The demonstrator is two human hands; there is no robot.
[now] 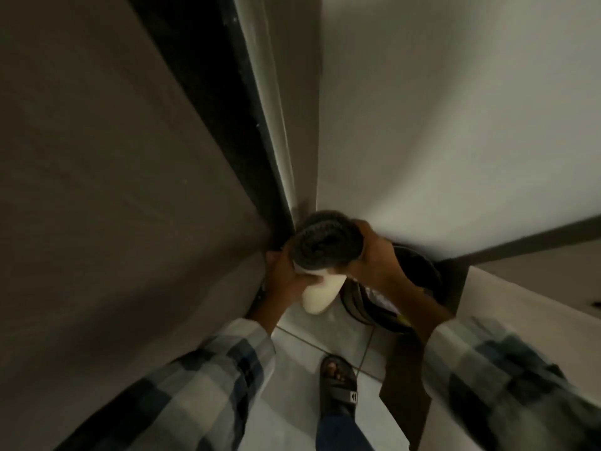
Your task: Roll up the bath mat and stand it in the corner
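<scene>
Both hands, left (pixel 286 271) at 9 o'clock and right (pixel 374 252) at 3, fingers wrapped round the rolled mat (pixel 325 245), hold it upright so it won't unroll, in the corner (pixel 302 203) beside a shoe (pixel 364 304).

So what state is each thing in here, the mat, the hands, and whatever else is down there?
Bath mat: rolled up, upright, held at the corner.
Left hand: gripping the roll's side.
Right hand: gripping the other side.
Sandal: worn, flat on the tiled floor.
Dark footwear: lying by the wall.
</scene>
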